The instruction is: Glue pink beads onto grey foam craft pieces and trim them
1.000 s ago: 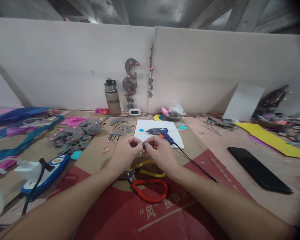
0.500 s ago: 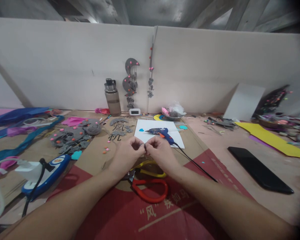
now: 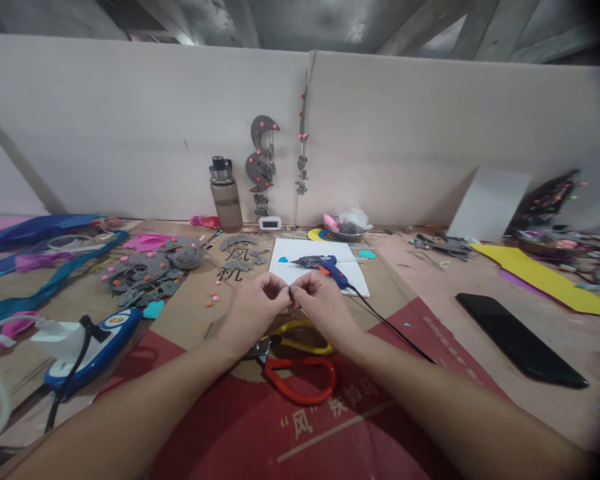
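Note:
My left hand point(image 3: 259, 304) and my right hand point(image 3: 321, 305) meet fingertip to fingertip at the middle of the table. Both are closed in a pinch around something small and dark, too hidden to name. Below them lie scissors point(image 3: 300, 383) with one red and one yellow handle, partly covered by my left wrist. Just beyond my right hand, a blue hot glue gun point(image 3: 333, 268) rests on a white sheet point(image 3: 350, 283), its black cord running right. A small blue heart point(image 3: 283, 260) is on the same sheet.
Red and brown cardboard point(image 3: 220, 427) covers the table. At left are a blue power strip point(image 3: 123, 333), grey felt pieces point(image 3: 145, 273) and blue ribbon point(image 3: 55, 283). A bottle point(image 3: 225, 197) stands at the back; a black phone point(image 3: 520, 340) and yellow sheet point(image 3: 545, 277) lie right.

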A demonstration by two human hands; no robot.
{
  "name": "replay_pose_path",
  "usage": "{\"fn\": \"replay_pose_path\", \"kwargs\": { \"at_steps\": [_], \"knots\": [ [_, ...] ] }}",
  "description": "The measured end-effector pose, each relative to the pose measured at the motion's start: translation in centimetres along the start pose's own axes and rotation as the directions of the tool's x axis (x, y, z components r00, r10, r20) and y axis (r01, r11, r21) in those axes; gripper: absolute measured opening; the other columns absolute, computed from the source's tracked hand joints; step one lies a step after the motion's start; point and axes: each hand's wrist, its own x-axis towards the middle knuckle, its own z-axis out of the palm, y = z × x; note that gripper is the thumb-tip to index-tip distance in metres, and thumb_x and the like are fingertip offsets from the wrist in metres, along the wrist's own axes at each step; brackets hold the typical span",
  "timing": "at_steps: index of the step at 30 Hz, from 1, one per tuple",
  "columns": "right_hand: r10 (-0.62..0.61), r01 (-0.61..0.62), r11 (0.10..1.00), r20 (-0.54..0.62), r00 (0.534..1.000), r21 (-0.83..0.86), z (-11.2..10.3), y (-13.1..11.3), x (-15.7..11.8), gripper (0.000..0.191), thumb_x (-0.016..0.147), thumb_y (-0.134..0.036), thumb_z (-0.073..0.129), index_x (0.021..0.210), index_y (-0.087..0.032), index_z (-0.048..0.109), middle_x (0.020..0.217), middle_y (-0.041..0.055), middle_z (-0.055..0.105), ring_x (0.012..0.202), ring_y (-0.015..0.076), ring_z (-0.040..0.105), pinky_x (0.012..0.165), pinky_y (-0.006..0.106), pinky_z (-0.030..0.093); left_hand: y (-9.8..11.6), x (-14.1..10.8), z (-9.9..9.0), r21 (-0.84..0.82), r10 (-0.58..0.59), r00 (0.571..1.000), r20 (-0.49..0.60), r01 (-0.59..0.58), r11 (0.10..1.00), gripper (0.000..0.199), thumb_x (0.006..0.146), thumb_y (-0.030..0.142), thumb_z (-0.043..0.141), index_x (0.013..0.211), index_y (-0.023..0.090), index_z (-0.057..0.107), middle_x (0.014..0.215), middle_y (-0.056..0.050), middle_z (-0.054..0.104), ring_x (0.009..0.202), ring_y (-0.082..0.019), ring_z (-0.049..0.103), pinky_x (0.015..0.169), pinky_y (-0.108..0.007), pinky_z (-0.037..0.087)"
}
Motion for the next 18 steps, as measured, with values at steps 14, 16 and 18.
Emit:
{"fn": "replay_pose_path", "kwargs": {
  "at_steps": [14,16,18],
  "knots": [
    [-0.305,0.285,0.911,-0.021,0.952,-0.297,-1.3,-0.6,0.0,0.014,0.081,-0.019,0.042,0.084,-0.020,0.055,0.081,0.0014,0.060,0.074,0.0136,0.055,0.069,0.027,0.042,-0.2,1.1,-0.7,-0.405,-0.298,0.929,0.218,0.364,0.839,0.017,0.068,0.034,0.056,0.060,0.020,0.050,0.051,0.002,0.048,0.044,-0.009,0.042,0.043,-0.021,0.031],
    [-0.371,0.346,0.865,0.001,0.929,-0.364,-1.6,-1.0,-0.1,0.018,0.084,-0.018,0.039,0.085,-0.020,0.057,0.082,0.0020,0.060,0.077,0.0140,0.054,0.071,0.027,0.041,-0.1,1.2,-0.9,-0.454,-0.291,0.928,0.233,0.368,0.811,0.017,0.066,0.031,0.058,0.056,0.020,0.049,0.050,0.002,0.047,0.044,-0.008,0.042,0.042,-0.021,0.030],
    [-0.406,0.386,0.833,0.037,0.913,-0.397,-1.8,-1.3,-0.1,0.016,0.086,-0.020,0.041,0.090,-0.020,0.057,0.085,0.0026,0.060,0.078,0.0143,0.054,0.073,0.027,0.041,0.0,1.2,-1.0,-0.471,-0.284,0.929,0.239,0.366,0.803,0.018,0.065,0.030,0.060,0.055,0.019,0.050,0.049,0.003,0.046,0.044,-0.008,0.041,0.042,-0.020,0.029]
  ]
}}
